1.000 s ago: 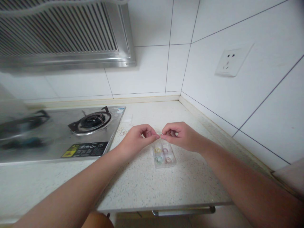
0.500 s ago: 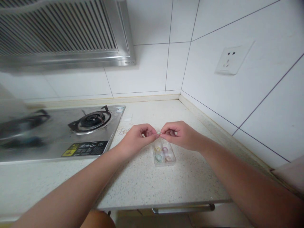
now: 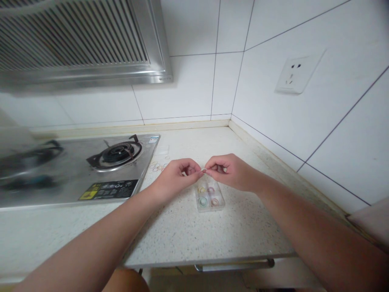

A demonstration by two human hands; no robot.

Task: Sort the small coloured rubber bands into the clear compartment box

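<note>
My left hand and my right hand meet above the speckled countertop, both pinched on one small pale rubber band held between their fingertips. Just below them lies a small clear plastic box with compartments holding coiled bands in yellow, pink, green and reddish colours. A few loose bands lie on the counter to the left, near the stove's edge.
A steel gas stove with a burner fills the left side, under a range hood. Tiled walls form a corner behind, with a socket on the right wall. A drawer handle shows below the counter edge.
Both hands stay pinched together on the band and have barely shifted; the view has tilted slightly.
</note>
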